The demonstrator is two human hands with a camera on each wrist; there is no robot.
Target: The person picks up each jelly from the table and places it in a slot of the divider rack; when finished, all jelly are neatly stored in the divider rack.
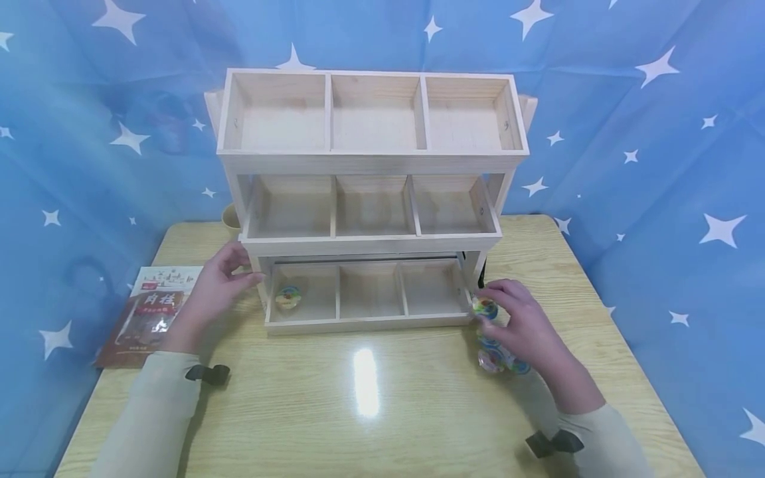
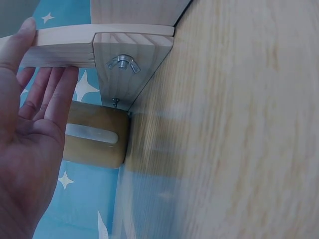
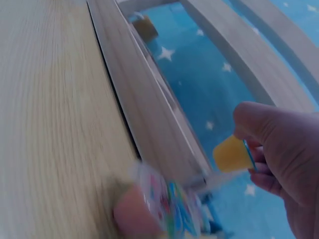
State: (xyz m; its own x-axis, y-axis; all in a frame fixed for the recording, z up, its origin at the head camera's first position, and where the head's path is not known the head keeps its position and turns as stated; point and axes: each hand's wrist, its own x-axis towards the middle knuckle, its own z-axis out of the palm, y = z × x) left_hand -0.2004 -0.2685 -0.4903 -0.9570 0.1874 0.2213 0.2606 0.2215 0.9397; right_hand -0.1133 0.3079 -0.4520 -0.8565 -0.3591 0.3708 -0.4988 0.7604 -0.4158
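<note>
My right hand (image 1: 520, 325) pinches a small yellow jelly cup (image 3: 233, 154) with a printed lid, close to the right end of the shelf's bottom tier. Below that hand, several more jelly cups (image 1: 491, 360) with colourful lids are grouped on the table, one of them pink (image 3: 134, 214). A wooden three-tier shelf (image 1: 370, 162) stands at the back, each tier split into three compartments. One jelly cup (image 1: 288, 297) lies in the bottom-left compartment. On the shelf's left side, my left hand (image 2: 35, 129) holds a wooden side piece (image 2: 62, 47) between thumb and fingers.
A packet with a brown lower part (image 1: 146, 325) lies on the table's left side. Behind the shelf's left leg is a tan cup (image 1: 230, 218). Blue cloth (image 1: 675, 166) with white stars hangs around the wooden table (image 1: 287, 405).
</note>
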